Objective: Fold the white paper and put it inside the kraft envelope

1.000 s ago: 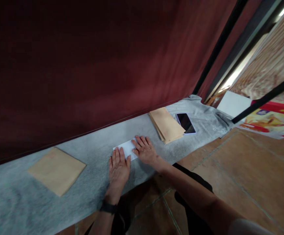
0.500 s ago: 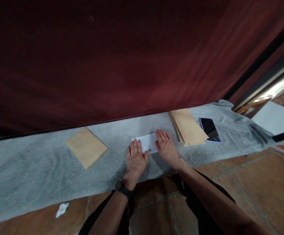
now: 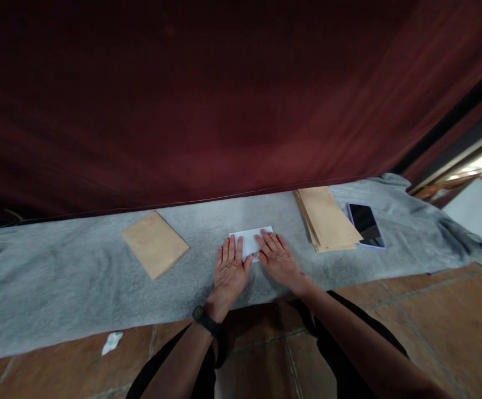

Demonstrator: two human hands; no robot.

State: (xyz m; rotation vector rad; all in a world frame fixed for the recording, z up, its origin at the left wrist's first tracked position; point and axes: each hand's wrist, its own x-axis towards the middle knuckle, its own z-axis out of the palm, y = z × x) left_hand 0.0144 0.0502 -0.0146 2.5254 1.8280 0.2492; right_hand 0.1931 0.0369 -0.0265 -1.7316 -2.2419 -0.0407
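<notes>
A folded white sheet of paper (image 3: 249, 240) lies flat on the grey cloth. Resting on its left end is my left hand (image 3: 229, 270), palm down with the fingers stretched out. My right hand (image 3: 279, 260) lies flat across the paper's right part, fingers apart. The two thumbs are close together at the paper's near edge. Both hands cover parts of the sheet. To the left lies a brown paper envelope (image 3: 156, 244), apart from my hands. A stack of brown envelopes (image 3: 328, 219) is to the right of my right hand.
A phone (image 3: 366, 224) lies partly under the corner of the envelope stack. The grey cloth (image 3: 57, 271) covers a long low surface against a dark red hanging fabric (image 3: 224, 111). A crumpled white scrap (image 3: 111, 342) is on the tiled floor (image 3: 444, 310).
My right hand has slid left and nearer me over the paper, uncovering its far right corner. My left hand stays on the left end. The view has shifted slightly.
</notes>
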